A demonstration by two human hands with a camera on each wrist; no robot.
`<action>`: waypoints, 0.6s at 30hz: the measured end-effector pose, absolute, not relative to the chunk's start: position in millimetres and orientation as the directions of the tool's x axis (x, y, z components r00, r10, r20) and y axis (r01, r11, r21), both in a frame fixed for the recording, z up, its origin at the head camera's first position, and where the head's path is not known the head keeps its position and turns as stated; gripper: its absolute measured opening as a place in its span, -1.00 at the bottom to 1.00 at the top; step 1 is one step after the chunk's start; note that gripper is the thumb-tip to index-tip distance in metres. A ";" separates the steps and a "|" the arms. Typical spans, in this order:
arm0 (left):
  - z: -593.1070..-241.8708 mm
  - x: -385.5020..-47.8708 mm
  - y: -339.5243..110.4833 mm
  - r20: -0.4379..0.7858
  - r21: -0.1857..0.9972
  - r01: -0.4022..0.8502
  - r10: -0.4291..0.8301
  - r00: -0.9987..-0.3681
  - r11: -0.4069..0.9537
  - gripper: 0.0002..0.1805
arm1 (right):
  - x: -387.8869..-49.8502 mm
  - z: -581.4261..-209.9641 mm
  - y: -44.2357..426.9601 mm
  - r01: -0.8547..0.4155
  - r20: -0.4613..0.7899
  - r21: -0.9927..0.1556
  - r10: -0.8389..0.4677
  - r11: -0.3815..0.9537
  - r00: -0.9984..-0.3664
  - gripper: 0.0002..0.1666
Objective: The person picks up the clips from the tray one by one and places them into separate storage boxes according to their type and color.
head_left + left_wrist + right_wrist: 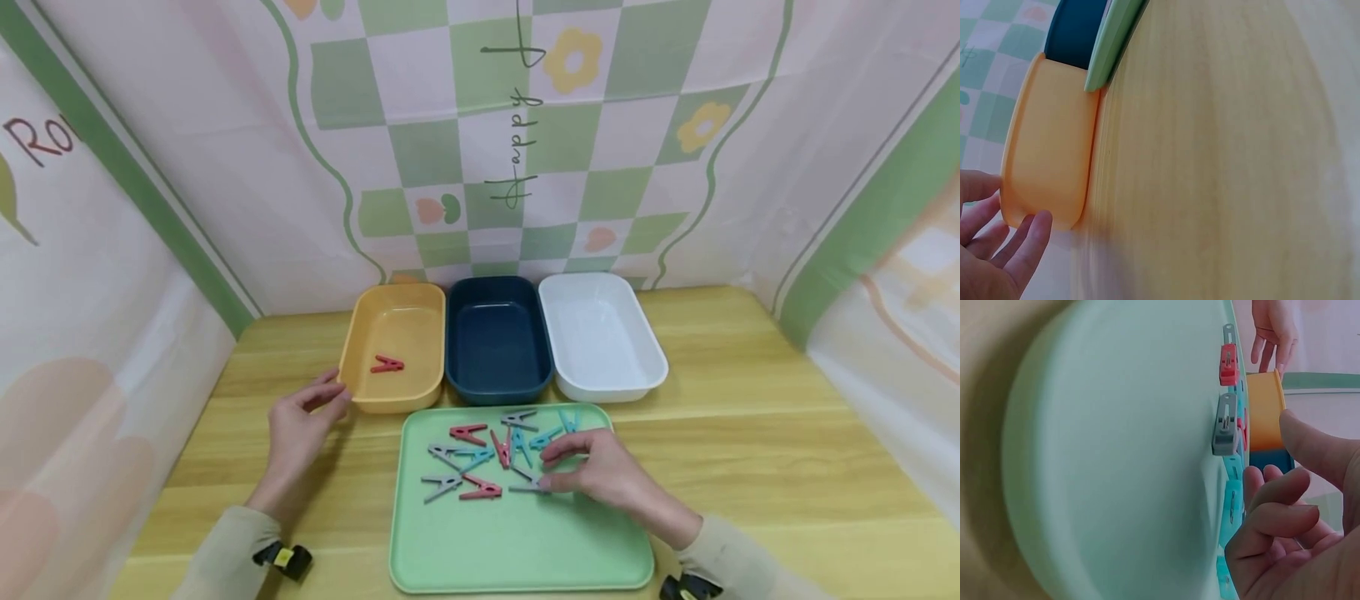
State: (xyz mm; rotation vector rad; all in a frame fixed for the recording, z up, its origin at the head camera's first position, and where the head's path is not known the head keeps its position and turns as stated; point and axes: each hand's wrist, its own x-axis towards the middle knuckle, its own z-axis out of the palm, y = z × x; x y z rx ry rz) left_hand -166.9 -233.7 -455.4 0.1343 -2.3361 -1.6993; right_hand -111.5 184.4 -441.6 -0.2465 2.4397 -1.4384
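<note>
A green tray [517, 542] bears several red, grey and turquoise clothespins. My right hand [603, 471] is over its right part, thumb and bent fingers apart. In the head view the thumb tip overlaps one end of a grey clothespin [527, 480]. The right wrist view shows nothing between thumb and fingers, and a grey clothespin [1226, 425] lying on the tray. At the yellow bin [397, 406], my left hand [303, 421] touches the left front corner with relaxed fingertips [1040, 222]. Inside that bin lies one red clothespin [387, 364].
A dark blue bin [498, 393] and a white bin [611, 390] stand side by side to the right of the yellow one, behind the tray. All rest on a wooden table [757, 467]. Printed cloth [420, 150] rises behind and at both sides.
</note>
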 end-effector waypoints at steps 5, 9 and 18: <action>-454.5 -166.5 -233.7 0.149 0.947 0.075 -0.220 -0.964 0.311 -0.78 | -110.5 -443.5 181.7 0.014 -0.176 -0.873 -0.288 0.488 -0.941 -0.57; -453.0 -165.8 -233.5 0.139 0.951 0.069 -0.217 -0.966 0.301 -0.76 | -108.9 -445.1 180.1 0.015 -0.176 -0.876 -0.290 0.482 -0.941 -0.58; -450.1 -164.3 -232.7 0.111 0.962 0.051 -0.216 -0.970 0.269 -0.74 | -105.6 -446.3 175.5 -0.019 -0.149 -0.868 -0.297 0.496 -0.943 -0.62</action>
